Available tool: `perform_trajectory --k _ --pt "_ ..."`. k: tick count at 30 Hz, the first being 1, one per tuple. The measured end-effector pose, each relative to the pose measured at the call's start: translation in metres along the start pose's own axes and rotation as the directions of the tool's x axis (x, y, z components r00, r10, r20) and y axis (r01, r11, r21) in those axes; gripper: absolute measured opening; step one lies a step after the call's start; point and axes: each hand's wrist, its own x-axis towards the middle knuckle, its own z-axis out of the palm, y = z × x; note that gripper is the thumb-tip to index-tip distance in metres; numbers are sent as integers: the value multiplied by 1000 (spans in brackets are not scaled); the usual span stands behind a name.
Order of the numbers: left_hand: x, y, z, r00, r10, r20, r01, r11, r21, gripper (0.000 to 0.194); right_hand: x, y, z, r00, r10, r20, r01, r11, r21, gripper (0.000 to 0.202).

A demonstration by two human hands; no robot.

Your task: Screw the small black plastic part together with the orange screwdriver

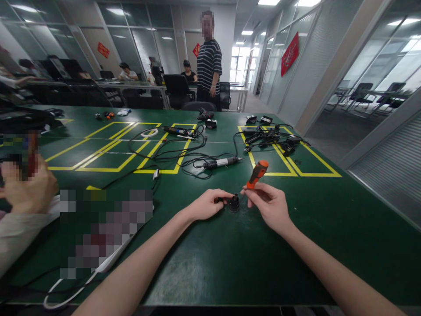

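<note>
In the middle of the green table (322,245), a small black part with a round base and a short upright post (234,202) stands on the surface. My left hand (208,204) is closed at its left side, the index finger and thumb against it. Just right of the part, my right hand (271,205) pinches a screwdriver (257,174) with an orange and dark grey handle. The handle leans up and slightly right above my fingers. The screwdriver's tip cannot be made out behind the fingers.
Behind my hands lies a corded electric screwdriver (221,163), with another dark one (177,131) farther back. Black cabled parts (268,137) pile up within yellow tape at the right. At left are a co-worker's hand (31,184) and white cable (66,303). A person (209,66) stands beyond.
</note>
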Motion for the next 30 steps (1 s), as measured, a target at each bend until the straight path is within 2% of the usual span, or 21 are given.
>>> perform_trajectory --k 4,10,15,18,21,26,30 --pt "-1 -3 0 999 40 3 -40 999 36 44 -1 -2 2 1000 -15 22 15 1000 27 15" --pt "-1 -2 0 999 49 3 -49 993 105 47 -1 -1 1 999 -40 3 40 998 -51 6" --pt "-1 -2 1 999 52 -9 -51 995 83 46 -1 1 1 1000 0 2 0 1000 4 9" --pt "-2 -2 2 998 61 -8 -61 996 67 44 -2 1 2 999 -32 31 31 999 33 9" --pt "-2 0 1 997 72 -15 -71 996 61 43 -2 1 2 998 -70 9 70 998 -8 6" --pt "-4 3 1 998 68 1 -68 995 78 40 -1 3 1 1000 -6 -23 6 1000 -15 10" --pt "-3 4 1 999 46 -6 -45 995 84 39 -2 4 1 1000 7 20 -8 998 63 13"
